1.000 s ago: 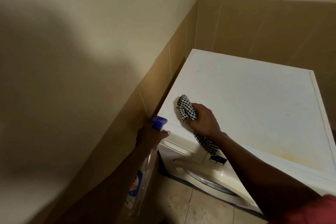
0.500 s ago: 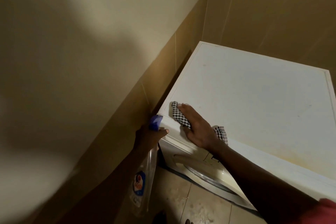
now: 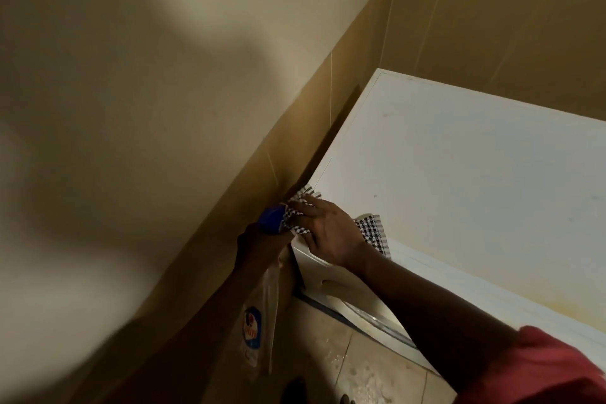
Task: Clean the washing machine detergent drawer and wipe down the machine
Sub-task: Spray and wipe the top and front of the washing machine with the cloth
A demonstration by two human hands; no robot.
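1. My left hand (image 3: 259, 246) grips the bottle (image 3: 262, 321) by its neck, just left of my right hand. The bottle hangs down beside the wall (image 3: 131, 108).
2. My right hand (image 3: 328, 233) lies flat, fingers straight, pressing the cloth (image 3: 300, 207). Since half a second ago it has slid left onto the washer's (image 3: 475, 190) front-left corner edge.
3. Right of and beyond that hand, the washer top offers open room. A narrow dark gap runs along its left edge.

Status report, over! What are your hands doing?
Right hand flat, pressing checked cloth on washer top, front-left corner. Left hand gripping spray bottle. Wall close beside it.
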